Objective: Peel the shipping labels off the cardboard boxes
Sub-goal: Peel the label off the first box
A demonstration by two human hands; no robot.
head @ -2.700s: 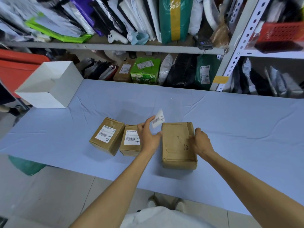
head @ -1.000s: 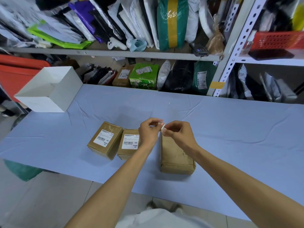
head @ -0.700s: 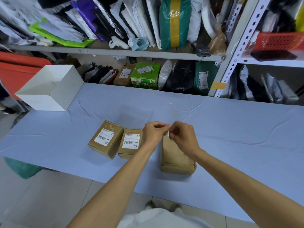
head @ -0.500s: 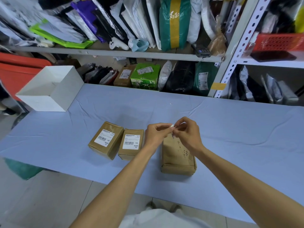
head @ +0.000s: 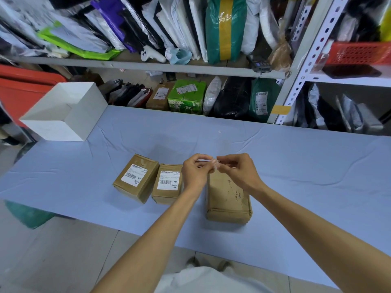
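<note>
The left hand (head: 195,174) and right hand (head: 239,172) pinch a crumpled label (head: 213,163) between fingertips above the bare box (head: 228,199), probably balling it so it won't stick. On the blue surface (head: 306,166), the left box (head: 136,180) and middle box (head: 168,183) carry labels reading "MX" and "MXRC 03".

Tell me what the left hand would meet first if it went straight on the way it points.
Likely the right hand, pinching the same crumpled label opposite the left hand.

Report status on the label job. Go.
Left hand and right hand pinch crumpled label over bare box. Left box and middle box labelled, unpeeled. Nothing blocking them.
</note>
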